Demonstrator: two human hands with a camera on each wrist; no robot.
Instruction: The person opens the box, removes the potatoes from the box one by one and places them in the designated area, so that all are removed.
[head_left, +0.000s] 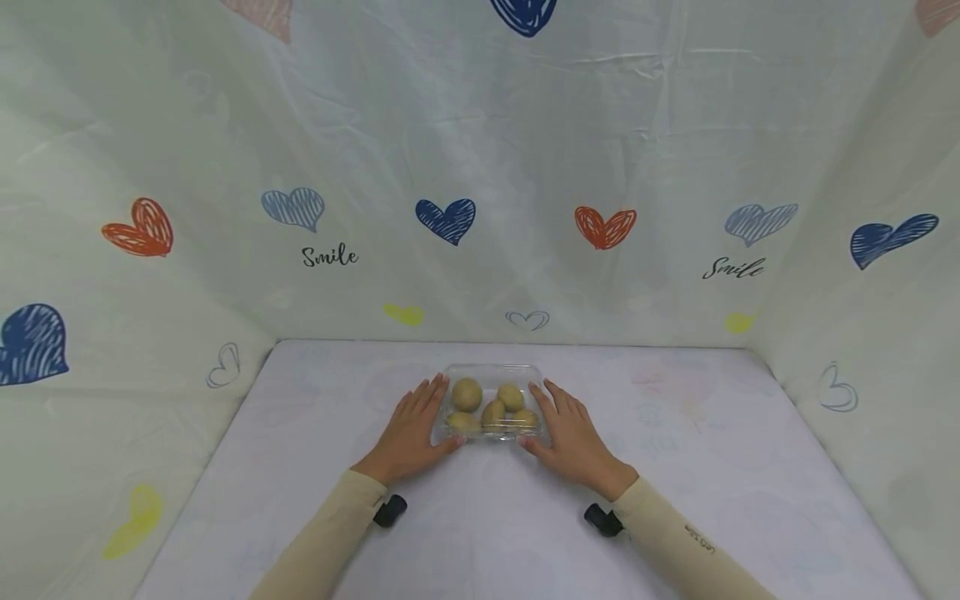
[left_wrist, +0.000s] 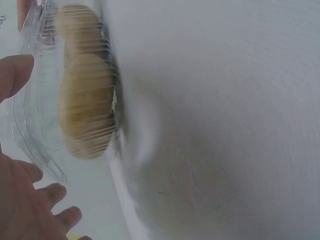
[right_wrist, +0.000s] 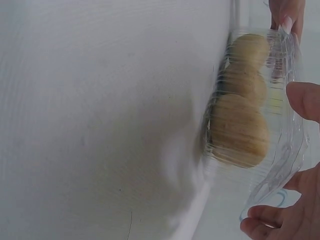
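A clear plastic container [head_left: 491, 369] holding several small potatoes [head_left: 467, 395] is low at the table's back middle. My left hand [head_left: 408, 435] grips its left side, the thumb by the front corner and the fingers spread along the side. At its right side my right hand [head_left: 573, 437] holds on in the same way. In the left wrist view the thumb [left_wrist: 17, 75] is at the upper rim. Potatoes [right_wrist: 237, 130] show through the ribbed wall in the right wrist view. I cannot tell whether the container's base touches the table.
A pale cloth covers the table [head_left: 480, 533]. Behind it and at both sides hangs a white curtain [head_left: 525, 150] printed with hearts and "Smile". Dark wrist cameras [head_left: 391, 511] sit by both beige sleeves [head_left: 322, 533].
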